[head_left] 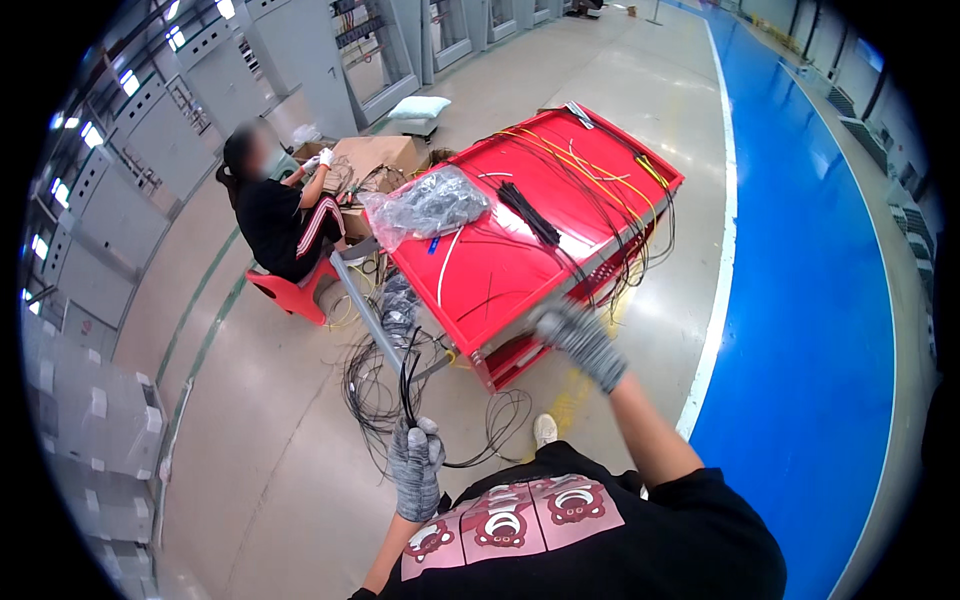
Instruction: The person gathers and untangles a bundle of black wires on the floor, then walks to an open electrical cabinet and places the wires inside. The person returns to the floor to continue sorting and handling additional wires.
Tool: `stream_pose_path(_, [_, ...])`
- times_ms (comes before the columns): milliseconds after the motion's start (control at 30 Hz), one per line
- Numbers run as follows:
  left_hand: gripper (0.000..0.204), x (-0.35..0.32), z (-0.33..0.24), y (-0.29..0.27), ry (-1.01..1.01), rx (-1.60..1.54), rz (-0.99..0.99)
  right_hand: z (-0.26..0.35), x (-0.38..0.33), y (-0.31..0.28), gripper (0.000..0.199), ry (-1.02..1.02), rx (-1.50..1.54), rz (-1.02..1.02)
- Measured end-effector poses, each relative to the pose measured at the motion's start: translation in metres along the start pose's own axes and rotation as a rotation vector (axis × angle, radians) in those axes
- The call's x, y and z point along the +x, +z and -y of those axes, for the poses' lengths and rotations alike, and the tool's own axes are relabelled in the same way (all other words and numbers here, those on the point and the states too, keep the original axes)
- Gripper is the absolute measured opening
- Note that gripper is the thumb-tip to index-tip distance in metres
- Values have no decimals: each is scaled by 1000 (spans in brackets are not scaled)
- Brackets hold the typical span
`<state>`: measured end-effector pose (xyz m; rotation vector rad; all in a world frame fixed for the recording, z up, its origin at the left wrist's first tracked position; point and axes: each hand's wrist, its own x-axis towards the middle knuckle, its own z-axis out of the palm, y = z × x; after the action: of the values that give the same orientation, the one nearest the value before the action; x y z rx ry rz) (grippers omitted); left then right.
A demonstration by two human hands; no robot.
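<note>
My left hand, in a grey knitted glove, is closed round a few black cables whose ends stick up above the fingers. Their lengths trail off toward loose black coils on the floor. In a matching glove, my right hand reaches over the near right corner of a red cart; motion smears its fingers. On the cart's top lie a bundle of black cable ties, a clear plastic bag of dark parts, and a white strip. Yellow and black cables run across its far half.
A co-worker in black sits on a red stool at the left, gloved hands by cardboard boxes. The cart's grey handle juts out at its left. Grey cabinets line the back. A blue floor lane runs along the right.
</note>
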<state>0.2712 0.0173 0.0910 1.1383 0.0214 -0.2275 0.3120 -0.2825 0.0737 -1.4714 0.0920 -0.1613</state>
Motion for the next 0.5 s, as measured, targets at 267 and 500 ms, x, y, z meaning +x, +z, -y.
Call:
stream_pose_path(267, [25, 38, 30, 66, 19, 28, -133, 29, 186, -114, 12, -78, -510, -137])
stream_pose_path(500, [29, 52, 38, 76, 37, 47, -252, -31, 304, -93, 14, -146, -893, -87])
